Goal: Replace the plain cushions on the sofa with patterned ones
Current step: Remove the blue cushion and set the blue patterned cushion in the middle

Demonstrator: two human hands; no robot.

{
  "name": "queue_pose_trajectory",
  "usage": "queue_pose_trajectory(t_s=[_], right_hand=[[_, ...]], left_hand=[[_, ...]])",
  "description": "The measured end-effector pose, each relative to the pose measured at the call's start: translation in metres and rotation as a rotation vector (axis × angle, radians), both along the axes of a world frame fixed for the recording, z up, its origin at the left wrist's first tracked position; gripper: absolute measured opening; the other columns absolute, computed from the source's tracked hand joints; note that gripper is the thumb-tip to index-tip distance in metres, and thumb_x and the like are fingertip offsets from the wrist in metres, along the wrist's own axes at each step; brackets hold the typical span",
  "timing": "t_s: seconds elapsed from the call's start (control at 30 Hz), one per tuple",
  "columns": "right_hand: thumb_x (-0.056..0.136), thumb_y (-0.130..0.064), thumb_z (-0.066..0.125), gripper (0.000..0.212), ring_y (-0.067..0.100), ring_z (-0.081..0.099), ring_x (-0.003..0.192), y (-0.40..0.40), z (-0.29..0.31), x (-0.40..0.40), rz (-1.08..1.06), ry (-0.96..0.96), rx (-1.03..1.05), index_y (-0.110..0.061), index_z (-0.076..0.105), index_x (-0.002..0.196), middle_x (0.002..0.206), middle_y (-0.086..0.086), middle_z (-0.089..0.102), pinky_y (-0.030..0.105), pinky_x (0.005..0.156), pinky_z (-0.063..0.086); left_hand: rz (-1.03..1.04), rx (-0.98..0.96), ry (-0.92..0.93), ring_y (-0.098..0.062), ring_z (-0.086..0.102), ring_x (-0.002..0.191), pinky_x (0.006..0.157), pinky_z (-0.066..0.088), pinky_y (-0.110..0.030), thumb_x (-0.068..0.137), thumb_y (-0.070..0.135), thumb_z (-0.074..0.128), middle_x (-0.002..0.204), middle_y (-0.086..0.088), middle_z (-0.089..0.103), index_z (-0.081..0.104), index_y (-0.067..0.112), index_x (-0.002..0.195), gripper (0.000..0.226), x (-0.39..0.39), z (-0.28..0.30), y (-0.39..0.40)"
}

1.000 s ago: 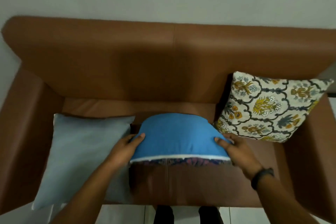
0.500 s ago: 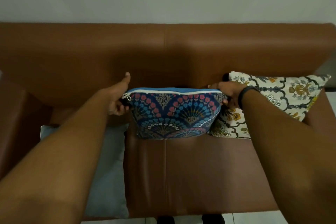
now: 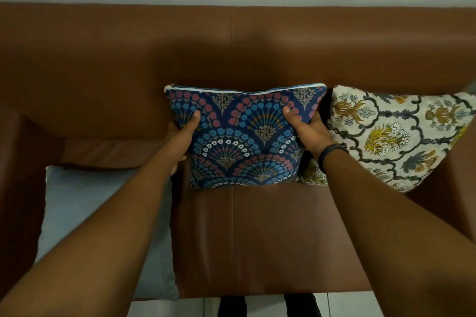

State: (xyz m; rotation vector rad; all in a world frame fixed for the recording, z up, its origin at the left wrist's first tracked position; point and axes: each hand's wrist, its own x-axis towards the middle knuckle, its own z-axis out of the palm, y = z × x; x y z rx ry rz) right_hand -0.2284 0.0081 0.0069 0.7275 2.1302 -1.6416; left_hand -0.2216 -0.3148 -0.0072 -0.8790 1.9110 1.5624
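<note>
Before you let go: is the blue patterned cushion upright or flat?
Upright: the blue cushion stands on its lower edge against the backrest, zipper edge up.

Sofa (image 3: 103, 64) spans the full width of the frame, backrest across the upper half, seat in the lower half. Fan cushion (image 3: 244, 136) stands at frame centre on the seat, leaning against the backrest. Left hand (image 3: 180, 136) grips its left edge, right hand (image 3: 306, 131) its right edge, thumbs on the front face. Floral cushion (image 3: 396, 136) stands just right of it, at the right of the frame, its lower left corner behind the right wrist. Plain cushion (image 3: 77, 203) lies flat on the seat at lower left, partly under the left forearm.
</note>
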Motion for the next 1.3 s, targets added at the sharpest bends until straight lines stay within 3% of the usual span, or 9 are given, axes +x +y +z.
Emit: queue_pose_trajectory(t_s=[0.27, 0.43, 0.57, 0.73, 0.93, 1.03, 1.13, 1.2, 1.3], right_hand=[[0.086, -0.06, 0.076, 0.099, 0.033, 0.048, 0.143, -0.009, -0.016, 0.008, -0.051, 0.114, 0.198, -0.016, 0.029, 0.16, 0.153, 0.007, 0.048, 0.052, 0.117, 0.042], [0.092, -0.052, 0.068, 0.093, 0.033, 0.006, 0.163, -0.06, -0.021, 0.051, 0.537, 0.683, 0.847, -0.012, 0.026, 0.164, 0.174, 0.014, 0.014, 0.051, 0.126, 0.012], [0.079, -0.066, 0.076, 0.124, 0.025, -0.01, 0.162, -0.053, -0.049, 0.057, 0.953, 0.585, 1.055, -0.024, 0.002, 0.17, 0.178, 0.005, -0.005, 0.057, 0.126, -0.003], [0.057, -0.097, 0.066, 0.146, 0.039, -0.001, 0.162, -0.013, -0.059, 0.068, 0.461, 0.383, 1.023, -0.032, -0.004, 0.168, 0.177, 0.012, -0.003, 0.071, 0.12, 0.015], [0.077, -0.074, 0.075, 0.119, 0.033, -0.004, 0.163, -0.069, -0.068, 0.085, 0.84, 0.651, 1.032, -0.029, 0.014, 0.168, 0.178, 0.008, -0.001, 0.069, 0.119, 0.016], [0.068, -0.057, 0.09, 0.122, 0.041, 0.008, 0.16, -0.09, -0.077, 0.088, 0.416, 0.432, 0.935, -0.035, 0.018, 0.165, 0.176, 0.013, 0.006, 0.071, 0.116, 0.022], [0.08, -0.062, 0.077, 0.105, 0.052, 0.034, 0.146, -0.128, -0.089, 0.124, 0.049, 0.426, 0.844, -0.006, 0.032, 0.156, 0.159, 0.033, 0.033, 0.059, 0.115, 0.03], [0.088, -0.064, 0.067, 0.088, 0.053, 0.05, 0.126, -0.174, -0.097, 0.164, 0.104, 0.445, 0.687, 0.008, 0.05, 0.135, 0.132, 0.034, 0.053, 0.059, 0.108, 0.039], [0.091, -0.042, 0.078, 0.037, 0.026, 0.066, 0.116, -0.245, -0.106, 0.227, 0.369, 0.113, 0.224, -0.023, 0.065, 0.12, 0.119, 0.004, 0.066, 0.054, 0.107, 0.049]], left_hand=[[0.085, -0.108, 0.278, -0.029, 0.049, 0.14, 0.097, 0.051, -0.042, 0.085, 0.077, 0.06, 0.15, 0.0, 0.047, 0.02, 0.027, 0.162, 0.1, 0.0, -0.016, 0.007], [-0.652, -0.883, 0.965, -0.031, 0.012, 0.161, 0.122, 0.012, -0.046, 0.093, 0.065, 0.061, 0.176, -0.01, 0.01, 0.015, 0.013, 0.166, 0.102, 0.046, -0.024, 0.05], [-1.187, -1.152, 0.926, -0.031, -0.003, 0.162, 0.124, 0.013, -0.059, 0.08, 0.066, 0.073, 0.177, -0.008, -0.003, -0.003, 0.016, 0.167, 0.127, 0.054, -0.046, 0.044], [-0.722, -0.981, 0.531, -0.044, -0.006, 0.159, 0.119, 0.014, -0.07, 0.07, 0.09, 0.061, 0.174, -0.019, -0.012, -0.008, 0.014, 0.167, 0.141, 0.06, -0.051, -0.011], [-1.106, -0.888, 1.027, -0.036, 0.011, 0.16, 0.117, 0.027, -0.062, 0.084, 0.055, 0.072, 0.175, -0.011, 0.014, 0.016, 0.022, 0.166, 0.105, 0.072, -0.041, 0.03], [-1.066, -0.956, 0.756, -0.035, 0.011, 0.16, 0.117, 0.027, -0.061, 0.085, 0.05, 0.071, 0.177, -0.001, 0.007, 0.015, 0.033, 0.167, 0.1, 0.083, -0.052, -0.002], [-0.662, -0.943, 0.392, -0.036, 0.02, 0.157, 0.116, 0.031, -0.053, 0.092, 0.058, 0.061, 0.176, -0.009, 0.011, 0.016, 0.022, 0.167, 0.094, 0.11, -0.063, -0.095], [-0.503, -0.983, 0.24, -0.037, 0.027, 0.154, 0.113, 0.031, -0.051, 0.094, 0.06, 0.059, 0.172, -0.016, 0.021, 0.025, 0.016, 0.165, 0.09, 0.145, -0.063, -0.179], [-0.312, -0.92, 0.006, -0.043, 0.037, 0.147, 0.113, 0.036, -0.056, 0.088, 0.075, 0.058, 0.162, -0.018, 0.036, 0.034, 0.026, 0.161, 0.091, 0.201, -0.064, -0.29]])
